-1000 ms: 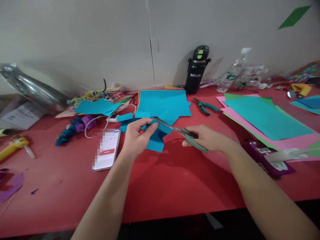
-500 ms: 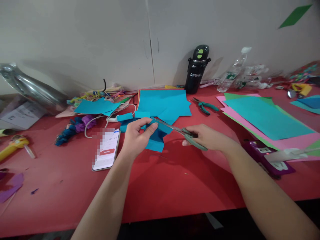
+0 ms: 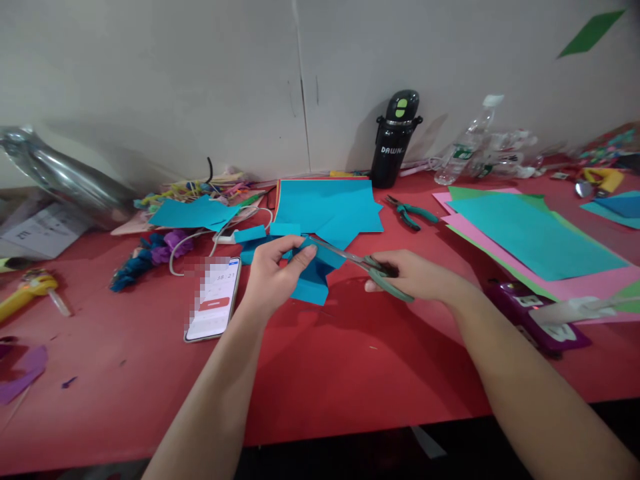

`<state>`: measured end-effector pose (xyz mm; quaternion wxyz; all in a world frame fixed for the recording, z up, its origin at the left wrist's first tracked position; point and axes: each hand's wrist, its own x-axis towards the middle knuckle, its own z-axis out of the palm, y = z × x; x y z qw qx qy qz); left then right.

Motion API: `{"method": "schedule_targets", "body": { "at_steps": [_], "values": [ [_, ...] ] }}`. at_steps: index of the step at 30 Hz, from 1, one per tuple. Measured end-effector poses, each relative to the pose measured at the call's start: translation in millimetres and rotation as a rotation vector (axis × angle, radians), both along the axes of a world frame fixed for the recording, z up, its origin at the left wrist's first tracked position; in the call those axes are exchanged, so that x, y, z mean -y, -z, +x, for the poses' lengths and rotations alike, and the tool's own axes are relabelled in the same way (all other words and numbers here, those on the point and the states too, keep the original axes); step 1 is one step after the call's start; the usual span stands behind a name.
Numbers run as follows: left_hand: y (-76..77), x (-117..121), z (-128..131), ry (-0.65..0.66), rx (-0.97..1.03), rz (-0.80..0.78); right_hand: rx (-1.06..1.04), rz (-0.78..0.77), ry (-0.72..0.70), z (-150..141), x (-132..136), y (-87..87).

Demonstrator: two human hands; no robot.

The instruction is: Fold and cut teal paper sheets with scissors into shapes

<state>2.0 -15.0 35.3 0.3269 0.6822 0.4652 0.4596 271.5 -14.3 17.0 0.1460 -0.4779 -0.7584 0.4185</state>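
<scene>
While the left hand (image 3: 277, 272) pinches the blue paper (image 3: 311, 285), thumb against finger, the right hand (image 3: 413, 272) grips the scissors (image 3: 391, 285), tips beside that thumb: one slip could nick skin or skew the cut! Beyond the right hand, the flask (image 3: 393, 150) reads "DAWN"; left of the left hand, the phone (image 3: 214, 308) shows "38:21".

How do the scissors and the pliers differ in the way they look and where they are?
The scissors are held in the right hand; the pliers lie on the red table.
The scissors have long, slim blades, while the pliers have a short metal nose.
The scissors' handles are pale grey-green; the pliers' are darker teal with black.
Both have metal working ends and two greenish handles.
</scene>
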Motion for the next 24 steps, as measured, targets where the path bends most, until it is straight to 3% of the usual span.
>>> {"method": "schedule_targets", "body": {
  "at_steps": [15,24],
  "values": [
    [0.5,0.8,1.2,-0.007,-0.01,-0.012,0.028,0.021,0.0,-1.5,0.2,-3.0],
    [0.1,1.1,1.6,-0.001,-0.04,-0.012,-0.076,0.064,0.065,-0.9,-0.9,0.1]
  ]
}}
